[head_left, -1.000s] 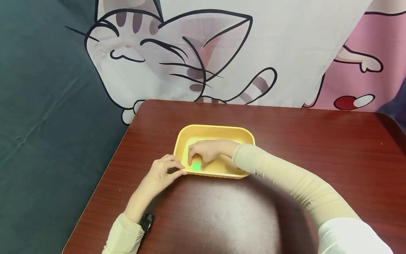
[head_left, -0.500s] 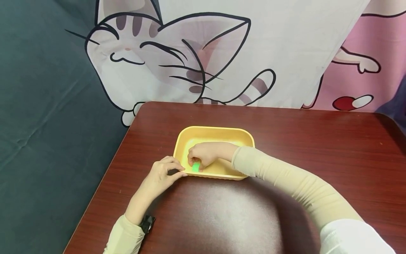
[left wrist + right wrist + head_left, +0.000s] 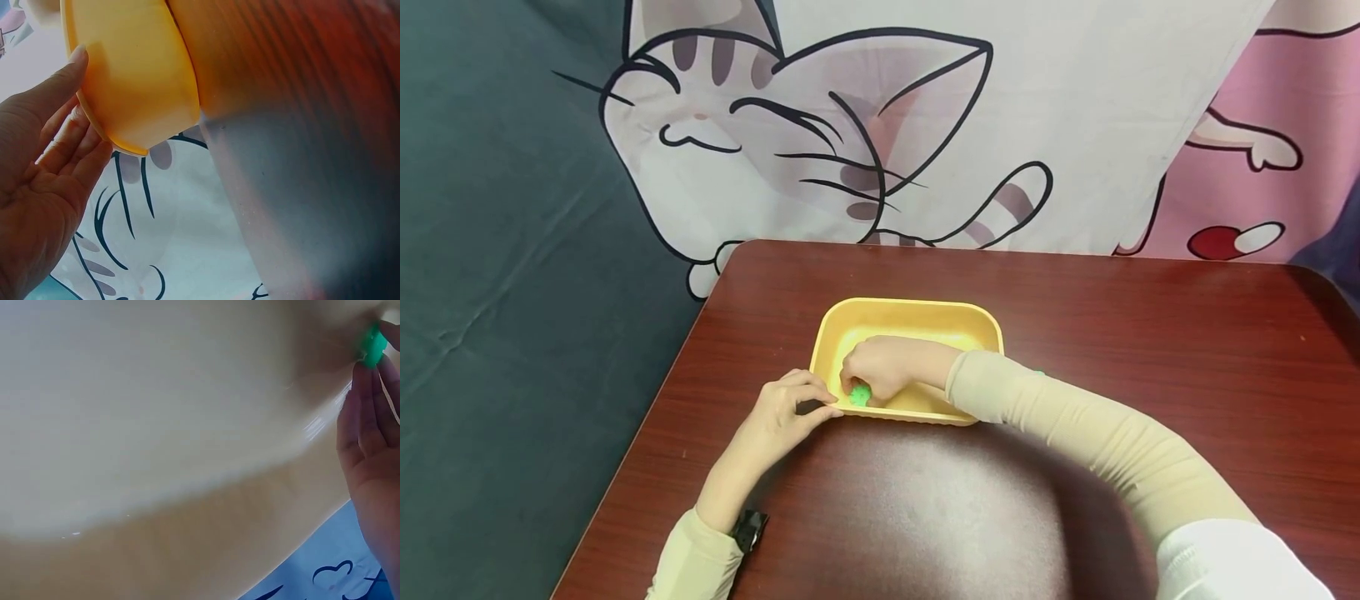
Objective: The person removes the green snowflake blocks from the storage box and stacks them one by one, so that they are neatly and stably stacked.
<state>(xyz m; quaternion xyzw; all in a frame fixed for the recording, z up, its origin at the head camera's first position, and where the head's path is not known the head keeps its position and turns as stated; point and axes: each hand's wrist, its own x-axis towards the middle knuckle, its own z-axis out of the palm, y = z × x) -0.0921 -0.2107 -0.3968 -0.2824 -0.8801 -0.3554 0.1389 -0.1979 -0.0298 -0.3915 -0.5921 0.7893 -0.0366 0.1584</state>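
Observation:
A shallow yellow plastic bin (image 3: 917, 310) sits on the table. My left hand (image 3: 786, 417) pinches its near left corner, thumb on the near side and fingers along the rim. In the left wrist view the thumb presses the wall of the bin (image 3: 137, 69). My right hand (image 3: 880, 367) reaches down inside the bin, near its left end. Between its thumb and fingertips it pinches a small green piece (image 3: 860, 395) with a bumpy outline. The right wrist view shows the green piece (image 3: 374, 347) at the fingertips, partly covered by them; its exact kind is unclear.
The dark red-brown wooden table (image 3: 1150, 333) spreads around the bin. A tiny green spot (image 3: 1039, 372) peeks out behind the right sleeve (image 3: 1075, 412), mostly hidden. A cat-print cloth (image 3: 925, 125) hangs beyond the far edge.
My right fingers have drawn together around the green piece, which has turned and shifted slightly left. A green spot now shows behind the right sleeve. My left hand stays on the bin's corner.

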